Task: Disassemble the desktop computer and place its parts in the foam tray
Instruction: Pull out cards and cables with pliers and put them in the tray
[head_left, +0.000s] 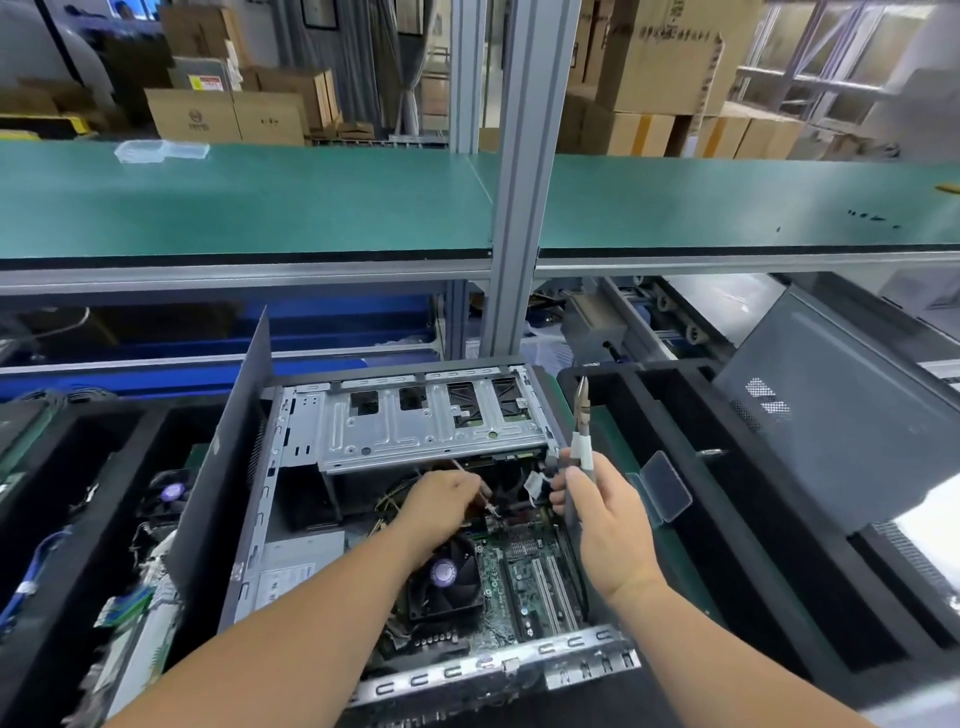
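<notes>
We are midway: the opened grey metal desktop computer case (415, 519) sits between black foam trays (701, 519), its green motherboard (524, 571) and black fan (447, 574) still inside. Our left hand (441, 506) pinches cables; our right hand (608, 525) grips white-handled pliers (582, 426).

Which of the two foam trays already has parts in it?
The left foam tray, beside the open computer case; it holds boards and cables. The right foam tray shows only bare black compartments.
</notes>
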